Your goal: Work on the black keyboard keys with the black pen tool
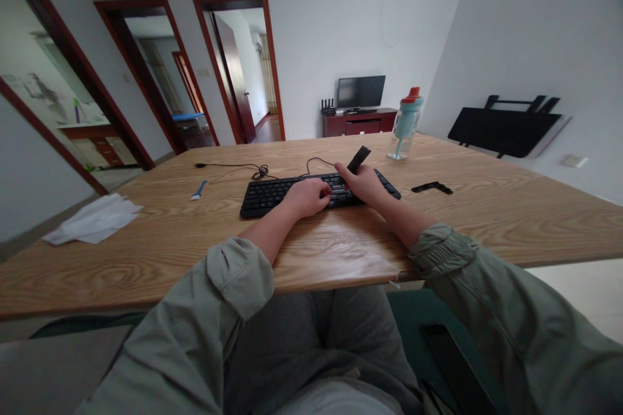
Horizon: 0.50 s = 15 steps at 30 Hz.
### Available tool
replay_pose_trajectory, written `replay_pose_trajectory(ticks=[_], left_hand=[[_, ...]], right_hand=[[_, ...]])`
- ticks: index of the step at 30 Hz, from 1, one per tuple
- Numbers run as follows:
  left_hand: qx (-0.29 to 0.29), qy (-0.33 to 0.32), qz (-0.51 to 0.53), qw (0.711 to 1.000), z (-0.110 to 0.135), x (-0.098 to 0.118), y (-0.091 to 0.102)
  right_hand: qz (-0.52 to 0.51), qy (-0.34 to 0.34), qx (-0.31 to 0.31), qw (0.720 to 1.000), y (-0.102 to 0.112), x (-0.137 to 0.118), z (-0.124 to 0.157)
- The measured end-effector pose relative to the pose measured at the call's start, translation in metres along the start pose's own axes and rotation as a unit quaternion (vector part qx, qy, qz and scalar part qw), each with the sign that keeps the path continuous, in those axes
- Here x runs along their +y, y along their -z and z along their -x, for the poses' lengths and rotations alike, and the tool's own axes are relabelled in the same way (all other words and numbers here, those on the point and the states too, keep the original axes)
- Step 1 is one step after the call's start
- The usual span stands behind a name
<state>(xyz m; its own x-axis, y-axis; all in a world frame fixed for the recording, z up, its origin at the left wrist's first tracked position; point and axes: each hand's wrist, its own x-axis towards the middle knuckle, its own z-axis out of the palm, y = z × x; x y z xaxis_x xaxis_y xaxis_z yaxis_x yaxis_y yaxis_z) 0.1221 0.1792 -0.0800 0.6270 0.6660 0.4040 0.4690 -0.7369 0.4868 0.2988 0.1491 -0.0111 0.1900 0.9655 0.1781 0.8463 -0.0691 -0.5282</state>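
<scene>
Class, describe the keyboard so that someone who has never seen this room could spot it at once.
Start at the big wood-grain table. Near its middle, under the person's left hand and right hand, lies the keyboard. Unlike the bent black strip to its right, it is a long slab covered in rows of keys.

Red-topped bottle (407,124) upright. Dark screen (361,91) on red-brown cabinet (338,126). Wooden door (235,68) standing open, left of cabinet.
</scene>
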Motion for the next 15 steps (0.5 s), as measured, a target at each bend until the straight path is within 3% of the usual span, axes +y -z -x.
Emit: replay_pose_trajectory(ticks=[8,15], left_hand=[[-0.005,-0.005,-0.002,1.000,0.002,0.002,0.001],[0.002,-0.010,0.023,1.000,0.004,0.002,0.002]], right_hand=[[0.014,0.031,-0.024,0.999,0.002,-0.003,0.004],[0.094,0.050,-0.044,0.993,0.006,-0.011,0.010]])
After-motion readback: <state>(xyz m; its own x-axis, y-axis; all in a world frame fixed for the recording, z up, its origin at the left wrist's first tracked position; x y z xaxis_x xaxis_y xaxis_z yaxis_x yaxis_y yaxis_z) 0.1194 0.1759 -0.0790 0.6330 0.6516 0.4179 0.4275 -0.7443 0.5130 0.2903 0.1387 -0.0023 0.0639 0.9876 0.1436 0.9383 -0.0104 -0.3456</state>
